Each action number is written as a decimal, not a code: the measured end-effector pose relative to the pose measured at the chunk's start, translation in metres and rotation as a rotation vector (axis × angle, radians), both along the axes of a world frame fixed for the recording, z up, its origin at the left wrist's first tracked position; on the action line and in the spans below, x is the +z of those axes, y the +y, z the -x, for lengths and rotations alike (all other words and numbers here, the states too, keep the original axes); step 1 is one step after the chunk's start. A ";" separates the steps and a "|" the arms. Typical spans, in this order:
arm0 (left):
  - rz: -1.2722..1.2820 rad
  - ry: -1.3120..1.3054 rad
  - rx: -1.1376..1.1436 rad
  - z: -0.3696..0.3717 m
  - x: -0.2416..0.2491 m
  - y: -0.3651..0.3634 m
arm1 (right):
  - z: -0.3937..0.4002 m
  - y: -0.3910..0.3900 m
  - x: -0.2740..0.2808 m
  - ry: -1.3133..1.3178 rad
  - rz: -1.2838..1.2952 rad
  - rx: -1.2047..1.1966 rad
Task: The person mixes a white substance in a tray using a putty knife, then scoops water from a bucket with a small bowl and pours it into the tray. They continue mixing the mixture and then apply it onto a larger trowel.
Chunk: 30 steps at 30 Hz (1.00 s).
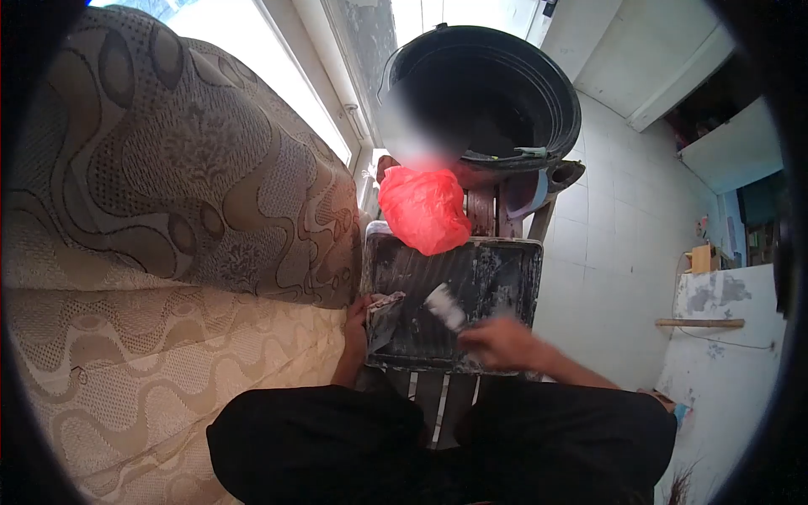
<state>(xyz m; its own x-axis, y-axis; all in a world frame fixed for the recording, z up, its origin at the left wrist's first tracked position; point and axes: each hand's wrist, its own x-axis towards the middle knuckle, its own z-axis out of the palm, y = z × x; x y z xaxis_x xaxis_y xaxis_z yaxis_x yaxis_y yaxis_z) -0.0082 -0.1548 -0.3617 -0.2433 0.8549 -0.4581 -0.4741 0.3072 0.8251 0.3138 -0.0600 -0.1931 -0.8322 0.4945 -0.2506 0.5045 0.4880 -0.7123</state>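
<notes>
"What's furthest left?"

"Left of the black, rectangular, white-smeared tray (509,273), there's a drape of beige-and-brown patterned cloth (198,151). Next comes my left hand (356,324), at the tray's left rim. It looks closed on the end of a thin, flat, white-crusted piece (387,300) that juts in over the tray. What that piece is, I can't tell."

"And going right?"

"A crumpled red plastic bag (425,210) covers part of the tray's far rim. Over the middle of the tray is a small tool with a blurred white end (444,305). Beyond the tray's far side stands a big, round, black bucket (539,109). Then there's my right hand (501,343), over the near right part of the tray, gripping that small tool. Its handle is hidden in my fist."

"Which step is this?"

"I'd judge I'm working white material with the small tool, over the tray."

"What does the next move call for?"

"A steady left hand at the rim, I think, and a loose right wrist, with the white end kept inside the tray and clear of the bag."
</notes>
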 end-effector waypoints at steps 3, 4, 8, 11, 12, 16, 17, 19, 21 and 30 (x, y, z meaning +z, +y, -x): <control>-0.034 -0.157 0.022 -0.004 0.010 0.002 | -0.041 0.051 0.062 -0.162 -0.102 0.030; -0.025 -0.168 0.023 -0.005 0.010 0.002 | -0.053 0.061 0.069 -0.133 -0.167 0.005; -0.041 -0.173 0.040 -0.011 0.029 0.004 | -0.058 0.090 0.107 -0.387 -0.227 0.065; -0.065 -0.174 0.036 -0.010 0.043 0.004 | -0.058 0.107 0.076 -0.285 -0.380 0.213; -0.087 -0.184 0.002 -0.009 0.048 0.004 | -0.056 0.112 0.067 -0.288 -0.378 0.213; -0.053 -0.122 0.009 -0.012 0.051 0.002 | -0.039 0.113 0.044 -0.279 -0.630 0.411; -0.049 -0.123 0.009 -0.012 0.045 0.000 | -0.036 0.108 0.040 -0.334 -0.690 0.436; -0.101 0.011 0.046 -0.011 0.026 -0.002 | -0.036 0.103 0.031 -0.391 -0.745 0.463; -0.069 -0.020 0.061 -0.011 0.032 -0.002 | -0.038 0.100 0.021 -0.401 -0.763 0.513; -0.072 -0.167 0.039 -0.014 0.047 0.008 | -0.053 0.067 -0.007 -0.287 -0.629 0.433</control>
<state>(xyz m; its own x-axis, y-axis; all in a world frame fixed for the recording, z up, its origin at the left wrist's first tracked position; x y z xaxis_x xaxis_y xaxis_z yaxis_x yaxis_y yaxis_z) 0.0060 -0.1464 -0.3145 -0.2024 0.8785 -0.4328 -0.6165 0.2291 0.7533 0.3667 0.0065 -0.2001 -0.9277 0.2626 -0.2654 0.3001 0.9474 -0.1117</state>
